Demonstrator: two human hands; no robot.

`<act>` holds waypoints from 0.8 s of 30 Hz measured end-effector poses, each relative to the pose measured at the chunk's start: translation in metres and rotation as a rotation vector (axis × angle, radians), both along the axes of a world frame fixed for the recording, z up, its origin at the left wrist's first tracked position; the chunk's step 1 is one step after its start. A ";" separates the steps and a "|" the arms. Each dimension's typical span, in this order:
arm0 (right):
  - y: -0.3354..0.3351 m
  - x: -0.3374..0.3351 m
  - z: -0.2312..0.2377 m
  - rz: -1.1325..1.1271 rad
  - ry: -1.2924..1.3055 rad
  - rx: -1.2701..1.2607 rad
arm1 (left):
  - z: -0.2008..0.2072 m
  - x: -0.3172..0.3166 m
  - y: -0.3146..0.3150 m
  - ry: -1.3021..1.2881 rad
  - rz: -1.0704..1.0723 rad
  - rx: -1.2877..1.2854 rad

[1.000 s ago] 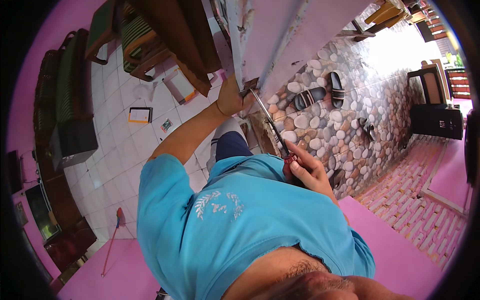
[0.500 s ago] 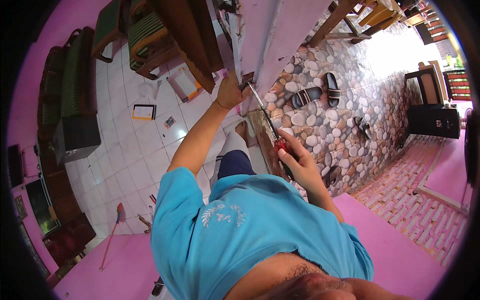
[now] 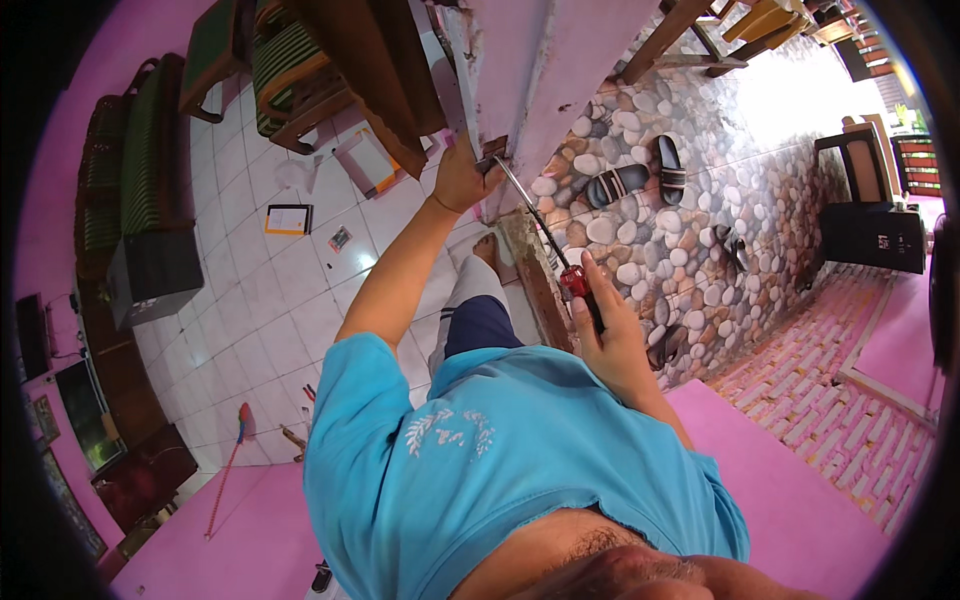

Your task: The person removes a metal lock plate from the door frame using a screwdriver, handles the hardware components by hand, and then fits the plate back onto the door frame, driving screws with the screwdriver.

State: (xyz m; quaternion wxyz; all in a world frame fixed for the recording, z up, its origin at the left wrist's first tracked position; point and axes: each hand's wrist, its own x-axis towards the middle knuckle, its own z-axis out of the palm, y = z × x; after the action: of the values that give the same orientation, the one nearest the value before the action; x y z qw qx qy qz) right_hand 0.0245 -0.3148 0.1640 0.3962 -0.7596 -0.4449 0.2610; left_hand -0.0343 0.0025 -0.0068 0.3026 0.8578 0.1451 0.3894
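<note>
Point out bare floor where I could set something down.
White tiles between the dark box and left sleeve look bare. Crowded: the pink frame, with left hand and screwdriver there; sandals occupy the pebble-patterned floor.

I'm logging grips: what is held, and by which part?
The right hand holds a screwdriver by its red and black handle. The left hand is near its far end; any hold there is unclear.

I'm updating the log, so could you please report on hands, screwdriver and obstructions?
Left hand at pink post. Right hand on screwdriver. Screwdriver slanting from right hand to post. Nothing visibly blocking it.
</note>
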 end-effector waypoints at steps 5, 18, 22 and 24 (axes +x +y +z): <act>0.009 -0.008 0.007 -0.040 -0.241 -0.069 | -0.024 0.003 0.015 0.020 0.025 0.164; 0.016 -0.006 0.001 -0.033 -0.219 0.021 | -0.010 0.001 0.013 0.055 -0.095 0.084; 0.017 -0.006 -0.002 -0.032 -0.166 0.001 | -0.006 0.005 0.011 -0.009 -0.128 -0.012; 0.018 -0.006 -0.004 -0.035 -0.129 -0.008 | -0.020 0.005 0.015 -0.046 -0.131 0.039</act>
State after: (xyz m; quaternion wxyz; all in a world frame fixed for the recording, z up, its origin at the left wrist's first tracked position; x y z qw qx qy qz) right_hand 0.0190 -0.2971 0.1602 0.3681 -0.7842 -0.4550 0.2061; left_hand -0.0296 0.0171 -0.0265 0.3141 0.8618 0.0742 0.3913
